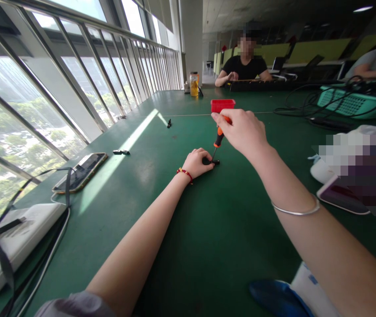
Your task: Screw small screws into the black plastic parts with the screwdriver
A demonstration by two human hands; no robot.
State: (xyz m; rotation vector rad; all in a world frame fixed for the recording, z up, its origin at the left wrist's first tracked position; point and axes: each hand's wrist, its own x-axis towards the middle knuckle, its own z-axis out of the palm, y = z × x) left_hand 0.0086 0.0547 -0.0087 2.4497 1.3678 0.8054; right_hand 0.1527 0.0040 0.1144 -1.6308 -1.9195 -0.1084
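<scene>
A broad green tabletop fills the near and middle scene, a bright strip of sunlight lying across its left half. Near the middle, the left hand pinches a small black part against the surface, while the right hand grips an orange-and-black screwdriver, tilted, its shaft reaching down to that part. Just beyond the right hand is a red box; two black pieces lie apart to the left, nearer than a jar at the far edge. A phone and a white power strip lie left, a teal basket with dark cables far right. Metal railings and tall windows line the left side; beyond the table sit two people, before yellow-green partitions.
</scene>
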